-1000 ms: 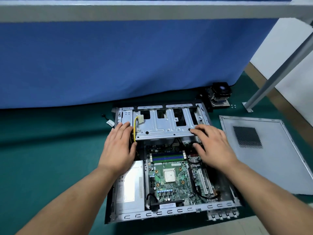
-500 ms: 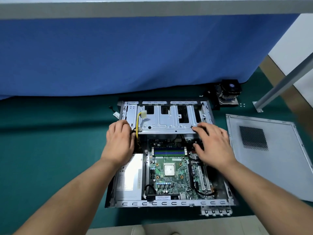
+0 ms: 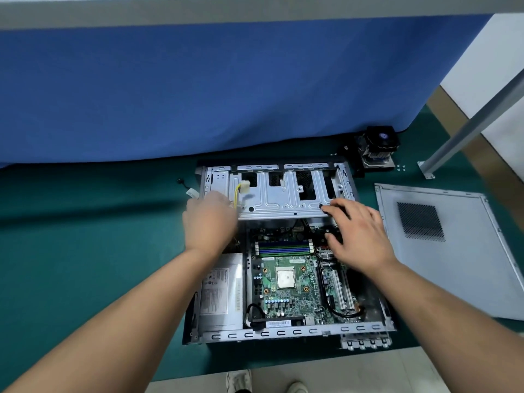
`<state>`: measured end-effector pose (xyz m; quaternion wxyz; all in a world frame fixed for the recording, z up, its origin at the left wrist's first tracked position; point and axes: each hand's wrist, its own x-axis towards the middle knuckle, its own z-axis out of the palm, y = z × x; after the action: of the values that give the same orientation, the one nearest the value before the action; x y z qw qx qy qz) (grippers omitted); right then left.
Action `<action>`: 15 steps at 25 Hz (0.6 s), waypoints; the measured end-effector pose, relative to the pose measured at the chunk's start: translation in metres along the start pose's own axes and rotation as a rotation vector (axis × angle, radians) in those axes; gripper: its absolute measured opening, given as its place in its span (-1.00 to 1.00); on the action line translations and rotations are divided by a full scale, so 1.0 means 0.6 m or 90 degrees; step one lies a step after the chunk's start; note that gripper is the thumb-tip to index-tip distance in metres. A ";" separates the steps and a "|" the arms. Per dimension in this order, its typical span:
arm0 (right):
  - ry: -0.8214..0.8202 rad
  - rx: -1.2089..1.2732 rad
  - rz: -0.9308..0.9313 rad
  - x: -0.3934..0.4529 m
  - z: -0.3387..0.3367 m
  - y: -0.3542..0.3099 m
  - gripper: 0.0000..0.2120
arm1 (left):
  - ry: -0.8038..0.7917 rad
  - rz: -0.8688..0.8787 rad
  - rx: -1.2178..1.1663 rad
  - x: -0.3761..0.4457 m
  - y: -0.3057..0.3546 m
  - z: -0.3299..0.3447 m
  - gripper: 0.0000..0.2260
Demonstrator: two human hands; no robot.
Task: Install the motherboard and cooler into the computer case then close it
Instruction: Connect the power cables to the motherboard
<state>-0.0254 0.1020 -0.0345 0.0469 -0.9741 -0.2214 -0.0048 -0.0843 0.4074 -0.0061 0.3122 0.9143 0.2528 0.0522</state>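
Fingers of the left hand are motion-blurred, so I cannot tell whether they are spread or curled, or whether they grip anything; they sit at the left end of the metal drive cage, beside the yellow cable. Small loose connector lies on the green bench just left of that hand, partly hidden by it.

Computer case lies open on its side on the bench. Grey power supply occupies its left part, top edge covered by the left forearm. Motherboard is seated in the case beside it, bare processor in the middle, blue memory slots above; its far edge runs under the drive cage and out of sight.

Right hand: fingers straight and loosely spread, tips resting on the right near edge of the cage, thumb lower over the board's top right corner, which the palm hides. Holds nothing.

Cooler stands on the bench behind the case's right corner, well apart from the board. Tiny screws lie just right of it, too small to count reliably. Side panel lies flat right of the case, its right edge cut off by the frame.
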 end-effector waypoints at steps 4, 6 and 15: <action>0.005 0.004 -0.001 0.000 -0.001 -0.001 -0.42 | -0.071 -0.051 -0.086 0.024 -0.001 -0.013 -0.85; 0.008 0.008 -0.002 -0.001 -0.001 -0.001 -0.43 | -0.041 -0.049 -0.074 0.026 -0.005 -0.020 -0.85; 0.022 0.013 -0.005 0.001 0.001 0.001 -0.45 | -0.027 -0.004 -0.209 -0.028 -0.027 -0.027 -0.78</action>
<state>-0.0247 0.1018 -0.0349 0.0603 -0.9725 -0.2241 -0.0195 -0.1097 0.4189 -0.0020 0.4631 0.8510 0.2368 0.0724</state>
